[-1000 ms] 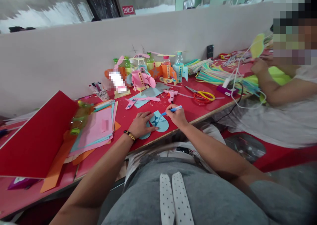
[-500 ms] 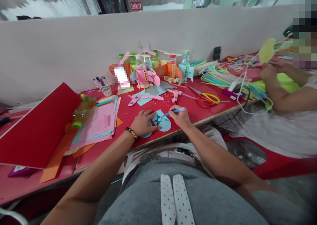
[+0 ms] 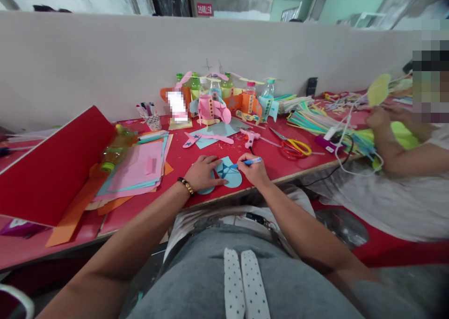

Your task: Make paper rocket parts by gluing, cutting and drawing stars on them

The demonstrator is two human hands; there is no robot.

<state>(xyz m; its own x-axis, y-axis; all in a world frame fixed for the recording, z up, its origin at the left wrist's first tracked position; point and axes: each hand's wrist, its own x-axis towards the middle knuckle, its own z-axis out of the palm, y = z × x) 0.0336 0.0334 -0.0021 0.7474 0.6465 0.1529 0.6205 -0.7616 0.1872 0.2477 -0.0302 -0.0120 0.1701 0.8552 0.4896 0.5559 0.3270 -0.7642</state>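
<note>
A rounded light-blue paper piece [image 3: 233, 179] lies near the table's front edge, with a dark blue star drawn on it. My left hand [image 3: 204, 173] rests flat with fingers spread, pressing its left side. Another light-blue paper piece [image 3: 206, 190] shows partly from under that hand. Between the fingers of my right hand [image 3: 255, 170] is a blue marker [image 3: 251, 161], its tip down at the star. Beyond the hands, a pink paper propeller [image 3: 207, 138] with star marks lies on a light-blue sheet [image 3: 224, 131].
Bottle helicopters covered in paper [image 3: 210, 108] stand along the wall. A pink glue gun [image 3: 249, 137] and scissors [image 3: 293, 146] lie to the right. Stacked coloured paper [image 3: 135, 169], a lying bottle [image 3: 114, 153] and a red board [image 3: 63, 174] are left. A co-worker's hands [image 3: 380, 118] are at far right.
The marker has shifted slightly over the star and tilts a little flatter. My left hand stays on the paper. The camera view has turned slightly.
</note>
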